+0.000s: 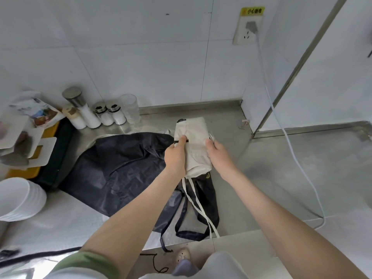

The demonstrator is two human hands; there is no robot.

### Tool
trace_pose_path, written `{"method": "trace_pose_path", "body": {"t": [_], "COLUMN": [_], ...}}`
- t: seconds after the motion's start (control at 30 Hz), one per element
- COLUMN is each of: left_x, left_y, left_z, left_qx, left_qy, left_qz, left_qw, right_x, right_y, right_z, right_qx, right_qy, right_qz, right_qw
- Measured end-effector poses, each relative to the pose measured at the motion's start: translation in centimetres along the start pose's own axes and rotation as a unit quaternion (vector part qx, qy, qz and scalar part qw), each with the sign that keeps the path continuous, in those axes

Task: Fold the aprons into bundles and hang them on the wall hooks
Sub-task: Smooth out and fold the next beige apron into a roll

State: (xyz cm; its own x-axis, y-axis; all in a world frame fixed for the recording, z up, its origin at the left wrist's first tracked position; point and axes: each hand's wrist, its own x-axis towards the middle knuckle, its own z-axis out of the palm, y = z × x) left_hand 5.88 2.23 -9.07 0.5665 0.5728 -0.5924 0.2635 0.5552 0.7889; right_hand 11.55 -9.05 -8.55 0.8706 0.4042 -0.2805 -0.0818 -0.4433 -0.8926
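- Fingers (181,141) of left hand (174,158) and right hand (219,160) grip the folded white apron (194,135) by its side edges.
- Bundle sits over the dark apron (120,168), which is spread on the tabletop (271,178).
- Open tabletop extends right; jars (100,115) stand at the rear-left wall.

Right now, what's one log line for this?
left hand grips cream apron bundle | right hand grips it | dark apron lies unfolded on counter

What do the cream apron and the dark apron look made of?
The cream apron: matte woven cloth, likely cotton canvas; it shows soft folds and flat tape ties. The dark apron: thin navy synthetic, probably nylon; it shows a slight sheen and sharp crinkles.
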Motion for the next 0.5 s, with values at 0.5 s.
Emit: {"method": "trace_pose_path", "body": {"t": [0.5], "left_x": [-0.3], "left_y": [5.0], "left_z": [0.0], "left_qx": [-0.224], "left_qy": [-0.131], "left_qz": [-0.043], "left_qw": [0.965], "right_x": [0.0], "right_y": [-2.8], "right_z": [-1.2], "right_qx": [0.360], "right_qy": [-0.266], "right_qz": [0.082], "right_qw": [0.890]}}
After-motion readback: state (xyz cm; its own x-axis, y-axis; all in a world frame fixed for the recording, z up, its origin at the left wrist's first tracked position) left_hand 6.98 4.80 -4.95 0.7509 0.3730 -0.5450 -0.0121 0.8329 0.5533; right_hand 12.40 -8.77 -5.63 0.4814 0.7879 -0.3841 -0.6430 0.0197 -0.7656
